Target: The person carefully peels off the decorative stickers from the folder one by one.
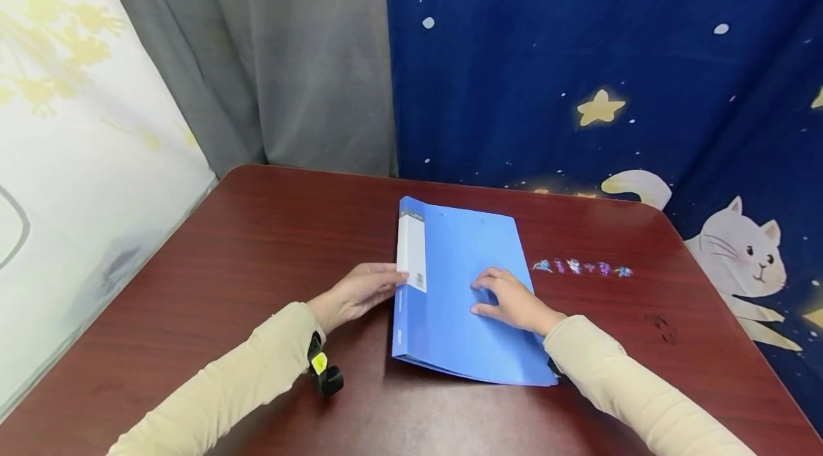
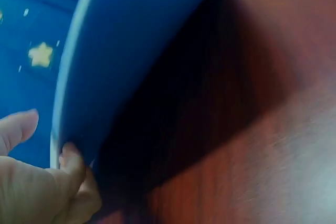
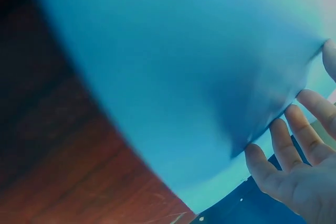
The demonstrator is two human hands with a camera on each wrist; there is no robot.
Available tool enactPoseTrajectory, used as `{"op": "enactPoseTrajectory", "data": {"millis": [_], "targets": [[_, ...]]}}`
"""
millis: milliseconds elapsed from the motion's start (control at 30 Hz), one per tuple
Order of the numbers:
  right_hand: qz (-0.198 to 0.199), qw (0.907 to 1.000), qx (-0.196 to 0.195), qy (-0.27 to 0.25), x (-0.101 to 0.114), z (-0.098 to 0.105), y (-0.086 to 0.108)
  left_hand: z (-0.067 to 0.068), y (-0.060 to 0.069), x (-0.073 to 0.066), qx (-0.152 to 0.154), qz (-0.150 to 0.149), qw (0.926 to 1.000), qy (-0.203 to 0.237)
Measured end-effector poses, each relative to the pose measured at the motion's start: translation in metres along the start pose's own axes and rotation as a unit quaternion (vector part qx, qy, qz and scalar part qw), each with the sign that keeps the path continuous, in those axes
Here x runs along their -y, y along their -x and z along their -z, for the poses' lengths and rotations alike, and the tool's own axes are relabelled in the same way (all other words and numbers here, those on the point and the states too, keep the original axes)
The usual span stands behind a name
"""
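A blue ring binder folder [image 1: 469, 263] lies on the dark red table, its spine with a white label [image 1: 411, 249] towards the left. At the spine my left hand [image 1: 360, 291] grips the folder, thumb on the outer side and fingers behind the edge, as the left wrist view shows too. My right hand [image 1: 511, 302] rests its fingertips on the front cover, fingers spread and slightly bent. In the right wrist view those fingertips [image 3: 282, 132] touch the smooth blue surface. The folder's inside is hidden.
Small colourful stickers or prints [image 1: 581, 267] lie in a row on the table [image 1: 289, 227] right of the folder. A dark mark [image 1: 661, 327] is nearer the right edge. Behind hang a grey curtain [image 1: 315, 63] and a blue starry one [image 1: 501, 70].
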State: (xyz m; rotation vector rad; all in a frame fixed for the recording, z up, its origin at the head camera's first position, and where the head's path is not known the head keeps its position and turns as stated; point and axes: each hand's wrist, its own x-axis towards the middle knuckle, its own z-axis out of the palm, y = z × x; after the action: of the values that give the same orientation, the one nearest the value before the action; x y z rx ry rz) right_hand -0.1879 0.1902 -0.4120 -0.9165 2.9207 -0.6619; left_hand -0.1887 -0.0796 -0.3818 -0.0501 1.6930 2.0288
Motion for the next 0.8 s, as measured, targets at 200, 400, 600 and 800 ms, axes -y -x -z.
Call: {"op": "enactPoseTrajectory", "data": {"millis": [200, 400, 600, 800], "targets": [[-0.015, 0.9997, -0.018, -0.011, -0.007, 0.001, 0.007, -0.021, 0.026, 0.011, 0.115, 0.008, 0.9933, -0.016], [-0.027, 0.9979, -0.044, -0.038, -0.011, 0.005, 0.01, -0.036, 0.036, 0.009, 0.141, -0.017, 0.9898, -0.01], [-0.084, 0.9834, -0.092, -0.132, 0.0, 0.026, 0.004, -0.056, 0.04, -0.007, 0.184, -0.058, 0.9813, 0.001], [-0.135, 0.9538, -0.125, -0.237, 0.024, 0.067, -0.02, -0.08, 0.046, -0.025, 0.228, -0.12, 0.9662, -0.013]]}}
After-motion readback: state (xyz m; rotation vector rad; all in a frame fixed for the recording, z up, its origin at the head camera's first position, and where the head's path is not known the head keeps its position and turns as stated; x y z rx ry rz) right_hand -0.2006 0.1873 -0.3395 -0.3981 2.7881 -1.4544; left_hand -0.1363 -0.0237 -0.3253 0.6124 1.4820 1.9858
